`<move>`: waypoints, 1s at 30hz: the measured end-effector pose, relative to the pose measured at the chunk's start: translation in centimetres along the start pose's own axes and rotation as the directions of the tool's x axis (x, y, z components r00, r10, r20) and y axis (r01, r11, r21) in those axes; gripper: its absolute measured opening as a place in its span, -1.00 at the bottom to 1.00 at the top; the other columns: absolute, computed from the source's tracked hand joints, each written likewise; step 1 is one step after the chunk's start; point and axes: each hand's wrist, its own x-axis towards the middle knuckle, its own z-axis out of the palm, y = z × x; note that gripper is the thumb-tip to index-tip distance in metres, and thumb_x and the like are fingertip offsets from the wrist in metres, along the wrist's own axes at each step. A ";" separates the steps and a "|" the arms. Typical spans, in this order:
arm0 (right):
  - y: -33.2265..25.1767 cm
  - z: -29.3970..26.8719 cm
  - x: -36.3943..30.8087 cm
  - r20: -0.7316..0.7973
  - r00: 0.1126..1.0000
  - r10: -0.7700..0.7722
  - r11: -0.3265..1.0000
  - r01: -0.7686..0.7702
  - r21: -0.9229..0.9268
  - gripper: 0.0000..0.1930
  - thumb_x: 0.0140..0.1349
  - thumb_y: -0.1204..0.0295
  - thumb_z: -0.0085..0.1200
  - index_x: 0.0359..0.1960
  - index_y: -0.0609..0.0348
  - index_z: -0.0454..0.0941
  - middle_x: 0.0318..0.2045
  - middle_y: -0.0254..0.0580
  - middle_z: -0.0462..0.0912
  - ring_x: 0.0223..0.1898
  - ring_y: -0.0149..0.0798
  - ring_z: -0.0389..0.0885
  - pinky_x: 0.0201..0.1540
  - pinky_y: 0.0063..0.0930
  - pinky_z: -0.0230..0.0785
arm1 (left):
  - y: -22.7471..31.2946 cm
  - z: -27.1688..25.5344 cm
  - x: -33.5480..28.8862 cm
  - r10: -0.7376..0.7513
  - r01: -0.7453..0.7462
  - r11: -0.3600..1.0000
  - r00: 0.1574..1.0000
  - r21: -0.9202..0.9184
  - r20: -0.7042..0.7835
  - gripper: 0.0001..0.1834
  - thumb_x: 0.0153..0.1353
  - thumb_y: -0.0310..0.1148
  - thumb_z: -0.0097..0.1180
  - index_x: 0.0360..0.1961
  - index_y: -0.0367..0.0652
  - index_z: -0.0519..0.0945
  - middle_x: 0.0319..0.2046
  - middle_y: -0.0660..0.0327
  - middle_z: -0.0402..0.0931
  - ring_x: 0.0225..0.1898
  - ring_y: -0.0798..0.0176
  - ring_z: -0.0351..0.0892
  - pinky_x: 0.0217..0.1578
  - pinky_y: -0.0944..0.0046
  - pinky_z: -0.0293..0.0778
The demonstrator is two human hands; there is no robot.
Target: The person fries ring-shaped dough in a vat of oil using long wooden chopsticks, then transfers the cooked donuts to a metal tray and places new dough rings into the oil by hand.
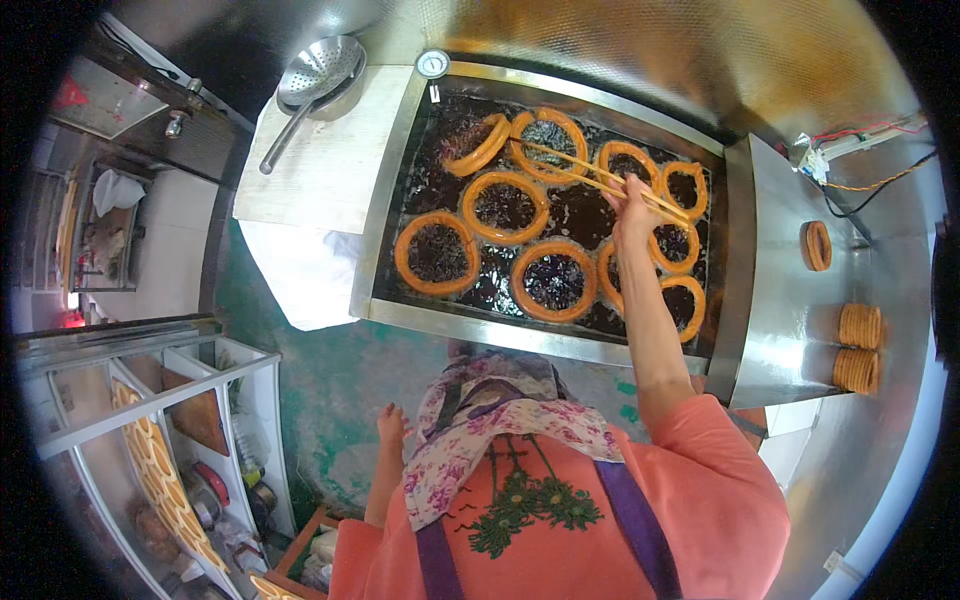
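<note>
My right hand [631, 212] is closed round a pair of long wooden chopsticks [585, 165], reaching over the fryer [460, 318]. Their tips point left, at the far dough ring [578, 142] and close to a tilted ring [478, 148] whose edge stands out of the dark oil. Whether the tips touch either one I cannot tell. Several more golden dough rings, such as a near-left ring [437, 253], float around them; my forearm partly covers those on the right. Low at my side hangs my left hand [393, 425], empty, its fingers loosely apart.
A skimmer [322, 75] rests on a bowl on the white side table [335, 175]. A dial thermometer [432, 65] sits at the fryer's corner. On the right metal counter [780, 300] are stacked rings [858, 350] and a single leaning ring [817, 246]. Shelves [180, 400] stand lower left.
</note>
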 end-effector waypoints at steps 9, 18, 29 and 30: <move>-2.7 5.4 -2.3 0.182 0.982 -0.052 0.984 0.082 -0.160 -0.84 0.19 0.47 0.10 -0.31 0.35 0.50 -0.41 -0.03 0.62 -0.39 -0.20 0.67 -0.41 -0.42 0.61 | -0.2 0.1 1.2 0.037 -0.039 0.998 0.999 0.048 0.036 -0.44 0.14 -0.32 0.01 0.21 -0.15 0.29 -0.03 0.05 0.42 -0.19 0.04 0.53 -0.47 0.10 0.58; -13.5 2.0 2.9 0.460 0.845 -0.272 0.762 0.481 -0.434 -0.80 0.22 0.41 0.08 -0.28 0.35 0.54 -0.40 -0.10 0.63 -0.39 -0.28 0.66 -0.35 -0.46 0.57 | -0.6 2.3 0.2 0.020 -0.020 1.000 1.000 -0.012 0.018 -0.45 0.19 -0.32 0.00 0.22 -0.14 0.26 0.04 -0.01 0.38 -0.08 -0.04 0.51 -0.44 0.10 0.57; -8.6 8.6 6.4 0.719 0.688 -0.096 0.746 0.528 -0.406 -0.84 0.23 0.44 0.07 -0.33 0.34 0.55 -0.43 -0.15 0.63 -0.38 -0.33 0.65 -0.35 -0.47 0.57 | -1.6 2.5 -1.3 -0.022 0.022 1.000 1.000 -0.009 0.018 -0.44 0.19 -0.31 -0.01 0.23 -0.12 0.25 0.06 0.02 0.36 -0.15 0.00 0.51 -0.42 0.09 0.53; -8.2 9.0 6.9 0.709 0.697 -0.109 0.764 0.515 -0.388 -0.83 0.23 0.44 0.07 -0.33 0.34 0.55 -0.43 -0.16 0.63 -0.39 -0.33 0.65 -0.35 -0.47 0.57 | -2.0 2.3 -1.5 -0.023 0.023 1.000 1.000 -0.013 0.018 -0.44 0.19 -0.31 -0.01 0.24 -0.13 0.25 0.06 0.02 0.37 -0.15 0.00 0.51 -0.42 0.10 0.53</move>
